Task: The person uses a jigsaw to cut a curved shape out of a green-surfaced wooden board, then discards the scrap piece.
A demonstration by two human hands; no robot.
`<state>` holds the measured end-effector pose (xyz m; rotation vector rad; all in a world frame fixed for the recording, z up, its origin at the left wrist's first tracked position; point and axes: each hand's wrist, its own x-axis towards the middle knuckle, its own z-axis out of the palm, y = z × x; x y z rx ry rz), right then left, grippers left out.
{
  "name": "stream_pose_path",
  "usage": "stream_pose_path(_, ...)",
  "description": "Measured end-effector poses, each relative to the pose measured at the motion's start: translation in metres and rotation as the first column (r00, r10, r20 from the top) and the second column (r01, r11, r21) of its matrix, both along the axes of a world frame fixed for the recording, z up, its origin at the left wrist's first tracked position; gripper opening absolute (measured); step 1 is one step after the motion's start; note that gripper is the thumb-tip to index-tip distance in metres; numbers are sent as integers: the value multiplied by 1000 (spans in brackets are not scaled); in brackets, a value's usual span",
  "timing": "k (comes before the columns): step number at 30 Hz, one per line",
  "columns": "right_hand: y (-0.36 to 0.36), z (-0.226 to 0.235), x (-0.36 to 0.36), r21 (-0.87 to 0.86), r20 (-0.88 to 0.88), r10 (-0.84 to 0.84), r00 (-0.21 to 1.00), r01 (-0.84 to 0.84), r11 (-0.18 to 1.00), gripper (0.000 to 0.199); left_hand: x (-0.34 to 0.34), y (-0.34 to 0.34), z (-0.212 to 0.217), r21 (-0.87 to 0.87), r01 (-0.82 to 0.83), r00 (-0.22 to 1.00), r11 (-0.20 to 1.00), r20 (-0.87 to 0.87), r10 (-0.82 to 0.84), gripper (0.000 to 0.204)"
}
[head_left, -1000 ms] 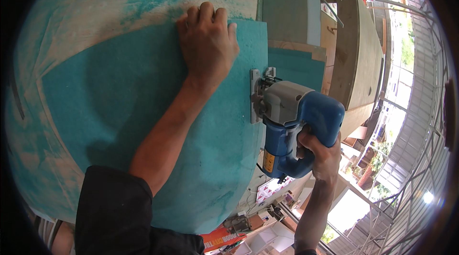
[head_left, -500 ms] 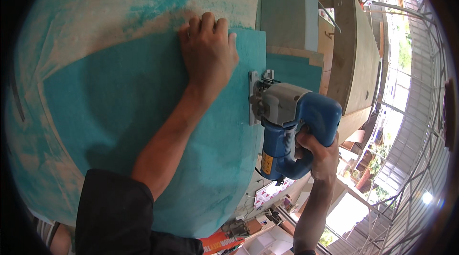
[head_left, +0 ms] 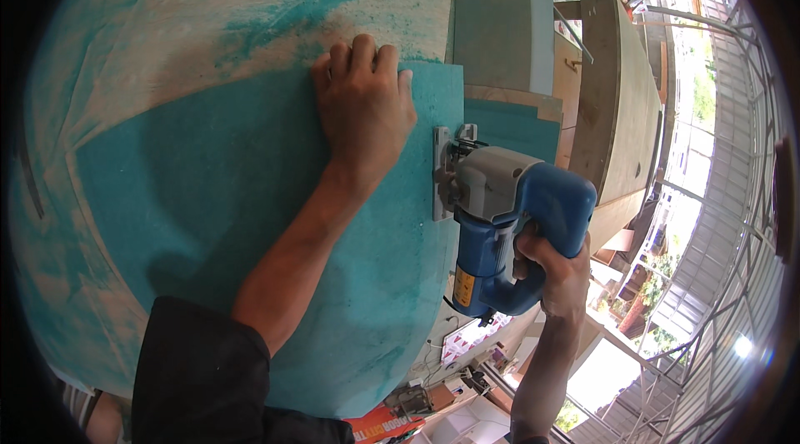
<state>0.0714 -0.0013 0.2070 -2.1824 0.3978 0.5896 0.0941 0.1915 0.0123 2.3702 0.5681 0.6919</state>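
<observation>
A thin teal board [head_left: 217,194] with curved edges lies over a larger teal-smeared pale surface [head_left: 200,36]. My left hand [head_left: 364,115] rests on the board, fingers bent over its far edge and gripping it. A blue and grey jigsaw [head_left: 492,182] sits at the board's right edge, its flat metal shoe against the board's face. Round the jigsaw's blue handle my right hand [head_left: 560,273] is closed. The blade and its line of cut are hidden behind the shoe and the tool's body.
Beyond the right edge stand grey and teal panels [head_left: 493,40] and a wooden cabinet [head_left: 621,102]. Metal roof framing [head_left: 708,219] and bright openings fill the far right. An orange-red item with lettering [head_left: 385,425] and cluttered shop goods lie at the bottom.
The teal board has slid slightly toward me, and my left hand has come with it. The jigsaw and my right hand stay in almost the same place.
</observation>
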Motion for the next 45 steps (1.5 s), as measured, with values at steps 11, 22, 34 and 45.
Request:
stream_pose_path(11,3,1,4,-15,23,19,1000,-19,1000,11,-2,-2,3,-10,10,1000,1000,7,-10,25)
stream_pose_path(22,8,1,10,-16,37,27,999,-27,1000,10,-3,-4,2,-33,11,1000,999,-4,-11,25)
stream_pose_path(34,15,-1,18,-14,59,37,998,-36,999,9,-5,-4,2,-42,3,1000,999,8,-2,26)
stream_pose_path(45,21,0,24,-24,80,43,996,-41,999,10,-6,-6,2,-46,8,1000,999,-1,-8,25)
